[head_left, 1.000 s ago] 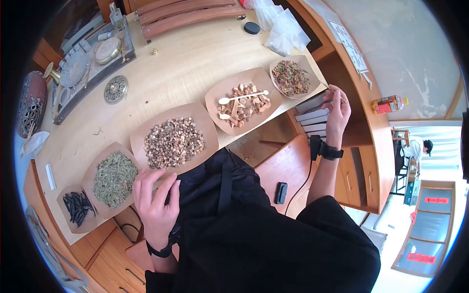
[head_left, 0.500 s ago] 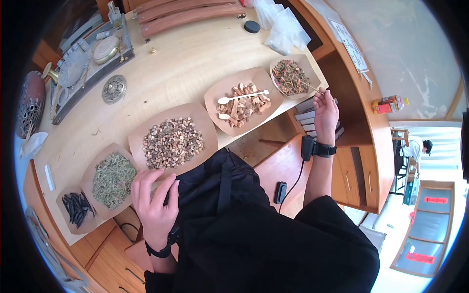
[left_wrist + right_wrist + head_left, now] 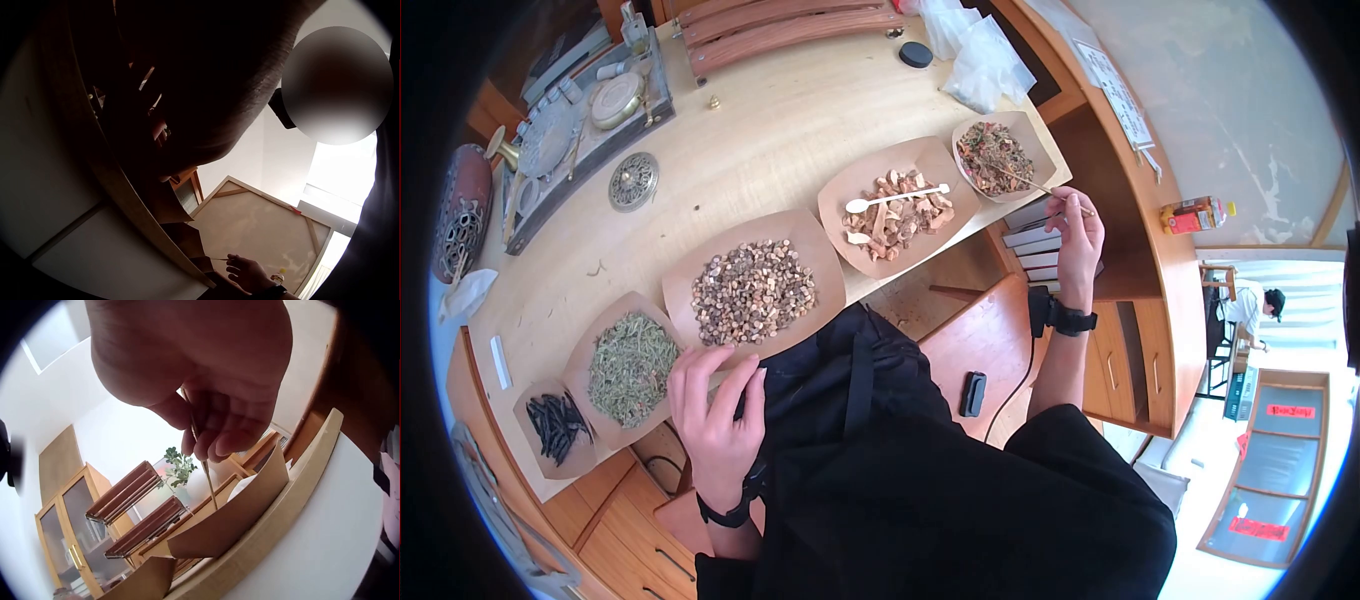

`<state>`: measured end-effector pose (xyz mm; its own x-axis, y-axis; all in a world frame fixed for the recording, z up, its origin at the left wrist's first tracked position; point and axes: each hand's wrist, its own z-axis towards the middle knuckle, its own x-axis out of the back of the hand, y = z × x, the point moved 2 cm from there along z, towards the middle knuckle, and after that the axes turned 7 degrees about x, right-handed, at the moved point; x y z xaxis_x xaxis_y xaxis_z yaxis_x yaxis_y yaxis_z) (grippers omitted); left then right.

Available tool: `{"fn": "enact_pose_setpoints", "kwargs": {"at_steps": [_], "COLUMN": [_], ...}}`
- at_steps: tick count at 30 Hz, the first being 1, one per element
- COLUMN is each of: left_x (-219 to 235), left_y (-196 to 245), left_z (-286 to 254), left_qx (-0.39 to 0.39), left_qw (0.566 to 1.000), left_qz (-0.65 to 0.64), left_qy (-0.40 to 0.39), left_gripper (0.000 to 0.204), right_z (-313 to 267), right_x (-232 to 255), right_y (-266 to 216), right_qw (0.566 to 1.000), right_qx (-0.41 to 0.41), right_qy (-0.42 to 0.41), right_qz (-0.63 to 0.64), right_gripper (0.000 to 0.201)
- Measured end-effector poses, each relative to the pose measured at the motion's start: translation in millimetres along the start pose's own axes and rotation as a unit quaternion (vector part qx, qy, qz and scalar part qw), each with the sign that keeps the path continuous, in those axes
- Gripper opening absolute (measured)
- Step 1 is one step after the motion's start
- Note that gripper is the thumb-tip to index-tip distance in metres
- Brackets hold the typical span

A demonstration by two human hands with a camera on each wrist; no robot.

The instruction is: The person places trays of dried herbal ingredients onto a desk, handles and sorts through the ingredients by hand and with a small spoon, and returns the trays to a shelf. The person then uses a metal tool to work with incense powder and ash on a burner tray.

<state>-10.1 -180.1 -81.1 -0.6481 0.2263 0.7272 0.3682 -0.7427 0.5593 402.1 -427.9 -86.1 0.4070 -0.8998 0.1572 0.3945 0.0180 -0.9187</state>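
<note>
My right hand [image 3: 1079, 245] pinches a thin stick [image 3: 1032, 183] between thumb and fingers. The stick's far end reaches into the rightmost paper tray [image 3: 1040, 135], among mixed dried herbs [image 3: 992, 160]. In the right wrist view the hand [image 3: 194, 356] holds the slim, brass-toned stick [image 3: 208, 476] pointing down behind the paper wall. My left hand [image 3: 718, 425], fingers loosely bent, is at the near edge of the tray [image 3: 825, 255] of small brown and pale pieces [image 3: 755, 290]; whether it touches the paper cannot be told. In the left wrist view it is very dark.
A white spoon [image 3: 900, 198] lies on woody chips in another tray. Farther left are trays of green herb [image 3: 635, 370] and black pods [image 3: 555, 425]. Behind stand a round metal lid [image 3: 635, 181], a grey tray, a black cap [image 3: 915, 55] and plastic bags [image 3: 990, 70].
My right hand has shifted left, then slightly back right and down, with the stick still pinched. The stick's tip now lies deeper over the herbs. My left hand has barely moved.
</note>
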Motion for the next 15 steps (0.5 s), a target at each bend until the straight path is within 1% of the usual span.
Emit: {"fn": "enact_pose_setpoints", "kwargs": {"at_steps": [2, 4, 5, 7, 11, 13, 15], "left_x": [0.4, 0.3, 0.4, 0.5, 0.2, 0.0, 0.2], "left_y": [-0.4, -0.6, -0.6, -0.9, -1.0, -1.4, -1.7], "left_z": [-0.2, -1.0, -1.3, -1.5, -2.2, -2.3, -1.9], "left_qx": [0.0, -0.001, -0.001, -0.003, -0.001, 0.003, 0.0], "left_qw": [1.0, 1.0, 1.0, 1.0, 1.0, 1.0, 1.0], "left_qz": [0.0, -0.001, -0.001, 0.001, -0.001, 0.006, 0.007], "left_qy": [0.001, 0.002, 0.002, 0.003, 0.003, 0.001, -0.001], "left_gripper": [0.019, 0.019, 0.019, 0.019, 0.018, 0.018, 0.018], "right_z": [2.5, 5.9, 6.8, 8.4, 10.6, 10.8, 11.4], "right_x": [0.5, 4.8, 5.0, 6.2, 11.2, 13.3, 13.2], "right_y": [5.3, 10.9, 12.8, 16.3, 20.0, 18.2, 17.9], "right_qw": [1.0, 0.999, 0.999, 0.997, 0.996, 0.993, 0.992], "right_qx": [-0.001, -0.014, -0.014, -0.013, -0.003, 0.001, 0.005], "right_qy": [0.006, 0.046, 0.046, 0.075, 0.09, 0.116, 0.124], "right_qz": [-0.018, -0.002, -0.002, 0.002, -0.011, -0.012, -0.015], "right_gripper": [0.028, 0.028, 0.028, 0.029, 0.029, 0.03, 0.029]}}
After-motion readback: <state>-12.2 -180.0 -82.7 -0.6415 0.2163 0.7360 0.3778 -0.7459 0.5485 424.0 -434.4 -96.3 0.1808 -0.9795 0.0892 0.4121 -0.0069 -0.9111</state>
